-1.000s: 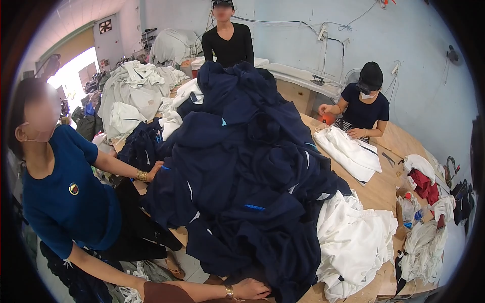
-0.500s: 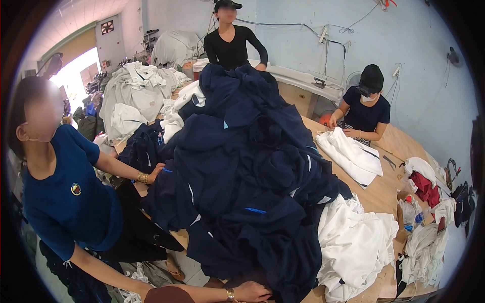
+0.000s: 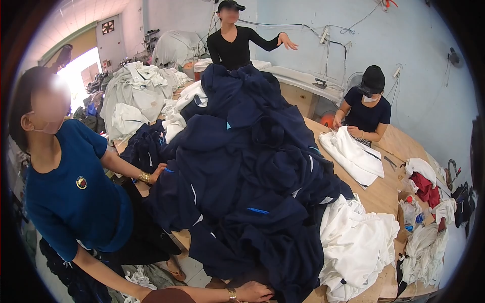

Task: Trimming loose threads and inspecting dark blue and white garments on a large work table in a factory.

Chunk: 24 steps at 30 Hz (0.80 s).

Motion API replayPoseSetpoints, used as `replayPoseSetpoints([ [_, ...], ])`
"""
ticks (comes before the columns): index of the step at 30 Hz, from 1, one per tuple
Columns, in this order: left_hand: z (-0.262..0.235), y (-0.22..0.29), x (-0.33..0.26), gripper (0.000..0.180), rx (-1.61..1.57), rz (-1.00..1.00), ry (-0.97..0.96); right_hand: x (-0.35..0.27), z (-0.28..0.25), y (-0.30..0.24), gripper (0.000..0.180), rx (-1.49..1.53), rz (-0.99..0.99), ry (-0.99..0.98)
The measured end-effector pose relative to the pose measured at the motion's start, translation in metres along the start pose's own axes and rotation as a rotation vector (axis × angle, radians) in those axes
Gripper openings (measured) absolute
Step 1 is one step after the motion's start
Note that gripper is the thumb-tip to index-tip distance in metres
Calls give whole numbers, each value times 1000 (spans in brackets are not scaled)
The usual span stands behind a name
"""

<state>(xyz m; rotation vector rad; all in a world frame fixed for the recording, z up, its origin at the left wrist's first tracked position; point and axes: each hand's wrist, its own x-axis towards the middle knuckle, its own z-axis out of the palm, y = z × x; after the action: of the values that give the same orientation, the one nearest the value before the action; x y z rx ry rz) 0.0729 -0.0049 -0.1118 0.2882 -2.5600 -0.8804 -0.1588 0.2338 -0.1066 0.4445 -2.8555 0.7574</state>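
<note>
My left hand (image 3: 254,292) rests at the bottom edge of the view, against the near side of a big heap of navy garments (image 3: 237,171). A gold bracelet circles its wrist, and a brown sleeve (image 3: 168,296) covers the arm at the elbow. The fingers look loosely spread on the navy cloth, gripping nothing that I can see; the lower edge crops part of the hand. My right hand is out of view. The navy heap has white and light blue trims and rises toward the far end.
A person in teal (image 3: 81,187) stands at left, one hand on the heap. Another in black (image 3: 235,48) stands behind it. At right a seated person (image 3: 366,113) handles a white garment (image 3: 353,156). White garments (image 3: 356,247) lie beside the heap on the wooden table (image 3: 328,139).
The person in black has lifted one hand off the heap and stretched it out sideways. The person in teal has shifted slightly rightward. My left hand stays in place.
</note>
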Motion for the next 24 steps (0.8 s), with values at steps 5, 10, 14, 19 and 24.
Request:
replayPoseSetpoints([
  [5,-1,0,1,16,-2,33,30,-2,-3,-6,29,31,-36,13],
  [10,0,-1,-1,16,-16,12,12,-2,-8,-13,30,-37,-33,3],
  [14,-1,-1,1,15,-25,21,15,-1,0,-1,30,-165,-30,44],
  [19,-2,0,2,14,-12,17,17,-1,2,2,27,-92,-76,97],
  [24,7,-3,-2,17,-18,71,94,-2,-30,-47,24,-213,-63,92],
])
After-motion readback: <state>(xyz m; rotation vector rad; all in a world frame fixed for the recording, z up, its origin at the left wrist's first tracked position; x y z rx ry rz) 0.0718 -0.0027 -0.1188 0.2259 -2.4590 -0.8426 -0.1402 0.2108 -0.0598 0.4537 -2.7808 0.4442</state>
